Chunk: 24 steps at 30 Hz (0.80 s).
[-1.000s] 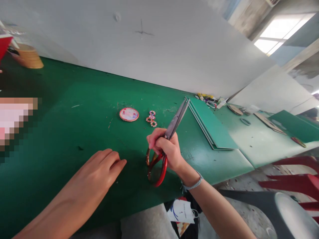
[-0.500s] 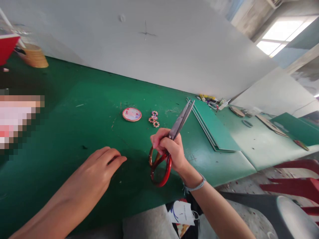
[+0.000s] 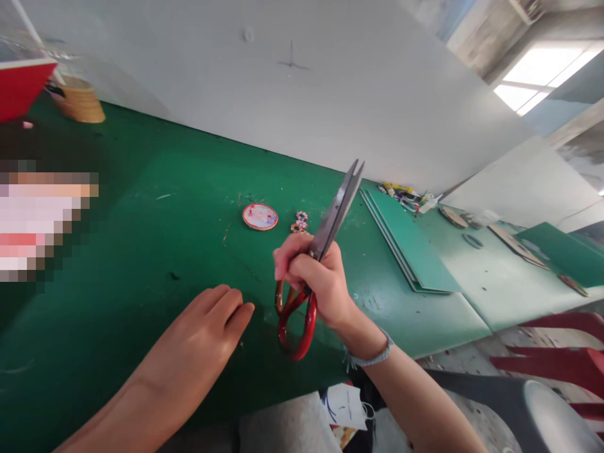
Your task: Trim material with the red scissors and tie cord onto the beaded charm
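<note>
My right hand [image 3: 317, 270] is closed round the middle of a pair of scissors [image 3: 333, 217] with red handles. Its blades point up and away, slightly parted at the tips, and the handle loops hang below my fist. My left hand [image 3: 219, 321] is low over the green table, fingers curled in and thumb against them; whatever might be inside is hidden. Beyond the hands lies a round pinkish disc with a red rim [image 3: 260, 216]. To its right are small flower-shaped rings of beads [image 3: 301, 221], partly covered by my right hand.
Stacked green boards [image 3: 408, 245] lie to the right, with a clutter of small tools [image 3: 401, 192] behind them. A grey panel [image 3: 202, 75] stands along the table's back edge. At the far left are a tan container [image 3: 82, 104] and a red object [image 3: 21, 91]. Chairs [image 3: 557, 365] stand at lower right.
My right hand has shifted slightly left relative to the table with the scissors, now covering part of the bead flowers. My left hand's fingers have curled in more. The view has shifted a little.
</note>
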Each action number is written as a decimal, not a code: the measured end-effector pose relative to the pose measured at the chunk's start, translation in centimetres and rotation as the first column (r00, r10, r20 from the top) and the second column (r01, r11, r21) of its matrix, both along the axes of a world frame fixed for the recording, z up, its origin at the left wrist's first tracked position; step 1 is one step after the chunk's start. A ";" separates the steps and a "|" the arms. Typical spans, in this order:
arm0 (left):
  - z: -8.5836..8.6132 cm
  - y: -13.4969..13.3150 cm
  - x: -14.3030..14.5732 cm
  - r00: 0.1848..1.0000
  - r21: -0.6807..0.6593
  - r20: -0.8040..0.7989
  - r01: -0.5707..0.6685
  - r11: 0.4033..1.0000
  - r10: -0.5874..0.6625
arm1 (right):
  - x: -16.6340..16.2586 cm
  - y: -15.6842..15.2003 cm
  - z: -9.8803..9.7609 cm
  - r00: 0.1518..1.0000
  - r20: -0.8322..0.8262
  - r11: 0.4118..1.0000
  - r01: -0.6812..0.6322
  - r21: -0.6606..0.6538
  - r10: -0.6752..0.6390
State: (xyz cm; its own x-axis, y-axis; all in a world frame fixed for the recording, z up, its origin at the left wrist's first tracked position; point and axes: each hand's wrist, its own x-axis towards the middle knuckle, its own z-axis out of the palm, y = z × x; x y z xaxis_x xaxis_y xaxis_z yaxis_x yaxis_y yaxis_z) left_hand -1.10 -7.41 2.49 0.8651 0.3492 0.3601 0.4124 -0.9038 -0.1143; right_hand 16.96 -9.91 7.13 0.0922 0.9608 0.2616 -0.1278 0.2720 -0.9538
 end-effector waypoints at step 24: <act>-0.6 0.1 -0.5 0.999 0.000 0.041 0.006 1.000 -0.006 | -2.0 1.4 -1.2 0.994 0.077 0.991 -0.064 -0.121 0.074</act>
